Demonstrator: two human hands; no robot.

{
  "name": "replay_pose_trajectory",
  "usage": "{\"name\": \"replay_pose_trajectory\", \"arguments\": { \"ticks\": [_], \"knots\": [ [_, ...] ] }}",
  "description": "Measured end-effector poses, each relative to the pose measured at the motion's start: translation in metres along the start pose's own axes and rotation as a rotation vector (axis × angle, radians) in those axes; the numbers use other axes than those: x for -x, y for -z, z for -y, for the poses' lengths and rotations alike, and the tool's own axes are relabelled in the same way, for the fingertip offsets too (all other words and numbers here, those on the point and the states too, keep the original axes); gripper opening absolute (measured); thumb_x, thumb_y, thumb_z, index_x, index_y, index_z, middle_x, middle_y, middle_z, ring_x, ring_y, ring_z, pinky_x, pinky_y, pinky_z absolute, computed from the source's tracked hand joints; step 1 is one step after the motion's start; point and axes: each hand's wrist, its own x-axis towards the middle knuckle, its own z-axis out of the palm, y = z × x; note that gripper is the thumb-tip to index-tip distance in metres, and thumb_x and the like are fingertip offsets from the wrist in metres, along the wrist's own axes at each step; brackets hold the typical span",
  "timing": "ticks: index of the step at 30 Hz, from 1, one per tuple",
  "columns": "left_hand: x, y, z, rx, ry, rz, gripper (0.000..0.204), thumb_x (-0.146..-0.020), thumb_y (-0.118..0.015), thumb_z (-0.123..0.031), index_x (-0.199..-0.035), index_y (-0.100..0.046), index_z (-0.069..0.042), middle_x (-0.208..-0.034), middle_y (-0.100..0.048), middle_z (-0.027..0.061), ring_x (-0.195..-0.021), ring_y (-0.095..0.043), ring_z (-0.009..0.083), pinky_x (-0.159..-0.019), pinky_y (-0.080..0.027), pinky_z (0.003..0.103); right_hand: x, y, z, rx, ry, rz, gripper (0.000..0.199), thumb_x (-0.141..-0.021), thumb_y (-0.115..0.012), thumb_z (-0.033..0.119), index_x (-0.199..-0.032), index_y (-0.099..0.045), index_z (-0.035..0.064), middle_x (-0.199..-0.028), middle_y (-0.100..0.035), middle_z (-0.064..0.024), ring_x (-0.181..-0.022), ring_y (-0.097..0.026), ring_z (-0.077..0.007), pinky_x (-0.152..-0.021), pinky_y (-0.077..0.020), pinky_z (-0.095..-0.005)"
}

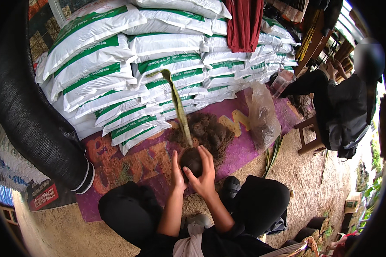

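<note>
Between my palms sits a round, dark brown root ball (191,160). My left hand (177,172) presses flat along its left side. Curved around the right side is my right hand (204,174), its thumb across the front of the ball. A long, narrow green-and-yellow leaf (179,107) rises from the ball, leaning left, with its tip folded over. Just beyond my hands lies a heap of dark brown fibre and soil (214,135). The underside of the ball is hidden.
A purple printed mat (150,160) lies under the heap. White-and-green sacks (167,43) are stacked behind it. A large black roll (34,98) stands left. A clear plastic bag (263,118) is to the right. Another person (341,111) sits on a brown stool (312,136) at far right.
</note>
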Motion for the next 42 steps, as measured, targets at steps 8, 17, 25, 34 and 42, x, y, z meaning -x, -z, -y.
{"name": "replay_pose_trajectory", "arguments": {
  "ticks": [8,17,25,34,42],
  "knots": [
    [-0.011,0.001,0.007,-0.16,-0.127,0.005,0.065,-0.095,-0.033,-0.053,-0.143,-0.034,-0.009,-0.138,-0.045,0.0108,-0.126,-0.043,0.0246,-0.106,-0.033,0.039,-0.011,-0.002,-0.017,-0.548,-0.253,-0.005,0.076,-0.065,-0.083,0.014,-0.13,-0.046,-0.0019,-0.119,-0.058,-0.0152,-0.11,-0.057,-0.0215,-0.097,-0.0426,-0.0389],
    [0.002,0.006,0.01,0.11,0.014,0.171,0.043,-0.093,-0.051,-0.04,-0.119,-0.054,-0.006,-0.111,-0.058,0.0111,-0.097,-0.061,0.0219,-0.083,-0.051,0.035,0.0,-0.002,-0.009,0.119,0.214,-0.041,0.065,-0.066,-0.078,0.034,-0.12,-0.059,0.0051,-0.124,-0.058,-0.0126,-0.12,-0.052,-0.0291,-0.111,-0.0136,-0.0552],
    [0.023,-0.008,-0.001,0.085,0.002,0.084,0.052,-0.093,-0.045,-0.049,-0.121,-0.052,-0.005,-0.117,-0.057,0.0112,-0.107,-0.059,0.0236,-0.091,-0.048,0.039,0.008,0.009,-0.002,0.04,0.144,0.092,0.071,-0.067,-0.077,0.037,-0.126,-0.054,0.0061,-0.132,-0.053,-0.0135,-0.125,-0.047,-0.0296,-0.11,-0.0135,-0.0549],
    [0.03,0.018,-0.001,0.041,-0.164,0.293,0.041,-0.096,-0.038,-0.042,-0.107,-0.056,-0.008,-0.105,-0.06,0.0084,-0.094,-0.061,0.019,-0.079,-0.052,0.031,0.026,-0.008,0.03,0.205,0.373,-0.004,0.04,-0.078,-0.068,0.021,-0.111,-0.058,0.0008,-0.112,-0.058,-0.014,-0.112,-0.052,-0.0329,-0.099,-0.0366,-0.0452],
    [0.036,0.009,-0.009,0.217,-0.05,0.332,0.042,-0.095,-0.04,-0.041,-0.11,-0.058,-0.007,-0.103,-0.062,0.0081,-0.091,-0.063,0.0197,-0.077,-0.054,0.034,0.022,0.006,0.044,0.195,0.398,0.031,0.048,-0.078,-0.069,0.022,-0.119,-0.054,0.0006,-0.117,-0.055,-0.017,-0.114,-0.05,-0.0354,-0.101,-0.035,-0.0464]
  ]
}}
